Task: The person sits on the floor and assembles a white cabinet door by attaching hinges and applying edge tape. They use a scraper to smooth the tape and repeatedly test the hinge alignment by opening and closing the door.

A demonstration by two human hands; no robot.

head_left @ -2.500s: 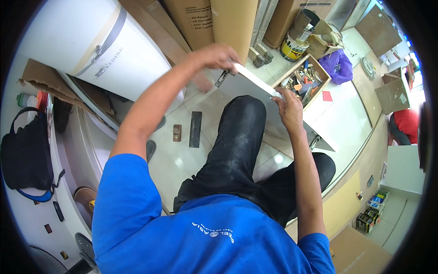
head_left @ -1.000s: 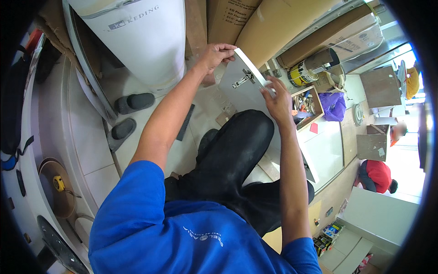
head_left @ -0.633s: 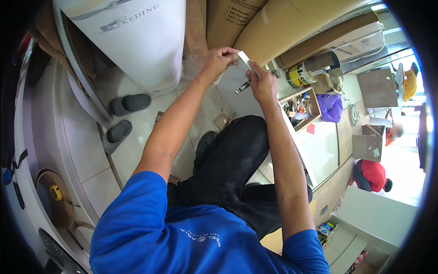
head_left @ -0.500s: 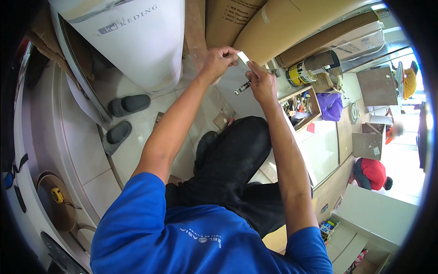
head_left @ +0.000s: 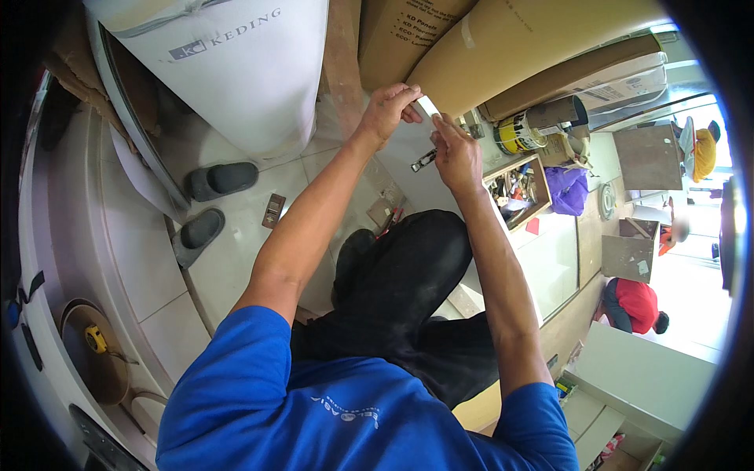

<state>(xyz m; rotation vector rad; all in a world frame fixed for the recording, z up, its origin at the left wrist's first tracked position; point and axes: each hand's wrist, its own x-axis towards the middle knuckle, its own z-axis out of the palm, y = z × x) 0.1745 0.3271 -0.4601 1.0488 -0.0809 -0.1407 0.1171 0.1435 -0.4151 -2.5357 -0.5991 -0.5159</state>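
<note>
A small flat white strip is held up in front of me, its kind unclear. My left hand is closed, pinching the strip's far end between thumb and fingers. At its near end, my right hand is closed too, with thumb and forefinger on the strip. A slim silver-and-black metal tool sticks out from under my right hand and looks gripped by the lower fingers. Its exact kind cannot be made out. Behind both hands stands a pale white panel or box side.
Tall wrapped rolls and a white sack-like package stand ahead. On the right are a wooden tray of tools, a paint bucket and a purple bag. Slippers lie left. Other people, including one in red, crouch farther right.
Both hands have shifted slightly right with the white strip, and the view has moved a little. More of the left fingers now cover the strip's far end. The metal tool stays under my right hand.
</note>
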